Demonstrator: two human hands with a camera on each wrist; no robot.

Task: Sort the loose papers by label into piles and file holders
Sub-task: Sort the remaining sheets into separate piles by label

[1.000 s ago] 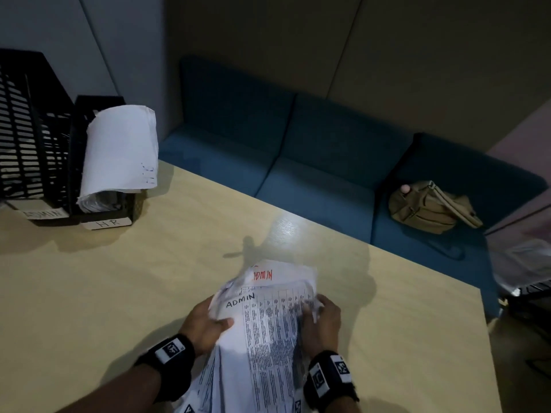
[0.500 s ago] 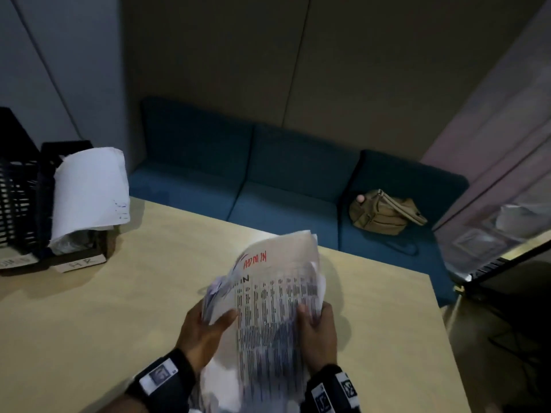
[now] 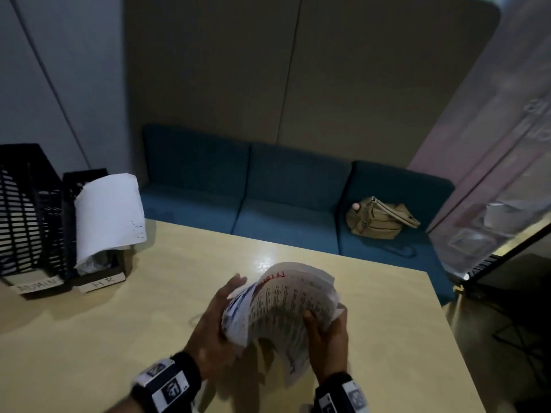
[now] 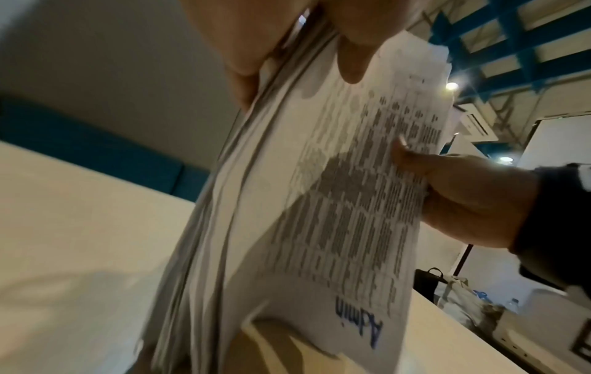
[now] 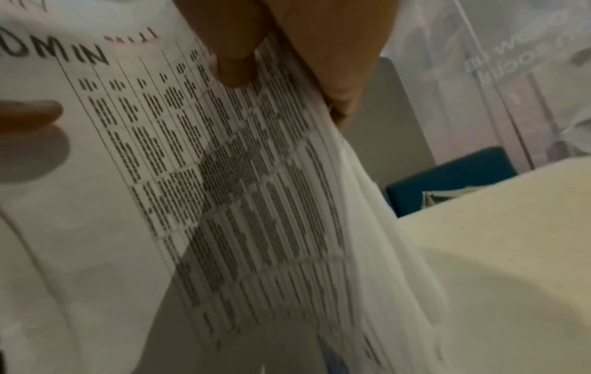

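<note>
A stack of printed papers [image 3: 280, 305] is held up over the middle of the wooden table [image 3: 89, 338], bowed and tilted. My left hand [image 3: 222, 311] grips its left edge and my right hand [image 3: 320, 326] pinches its right edge. In the left wrist view the papers [image 4: 288, 202] show a blue "Admin" label, with my left hand [image 4: 288, 38] clamped on the top edge. In the right wrist view the top sheet [image 5: 224, 177] reads "ADMIN" under my right thumb [image 5: 236, 63]. Two black file holders stand at the far left: one labelled ADMIN [image 3: 26, 210], one labelled HR [image 3: 98, 284].
A white sheet [image 3: 107, 216] droops out of the HR holder. A blue sofa [image 3: 268, 204] runs behind the table with a tan bag [image 3: 378, 219] on it. A glass partition [image 3: 492, 174] stands to the right. The table's right edge [image 3: 441, 317] is near my right hand.
The stack has come up off the table and now bows between both hands. My left hand has slid to the stack's left edge. The camera view has tilted upward.
</note>
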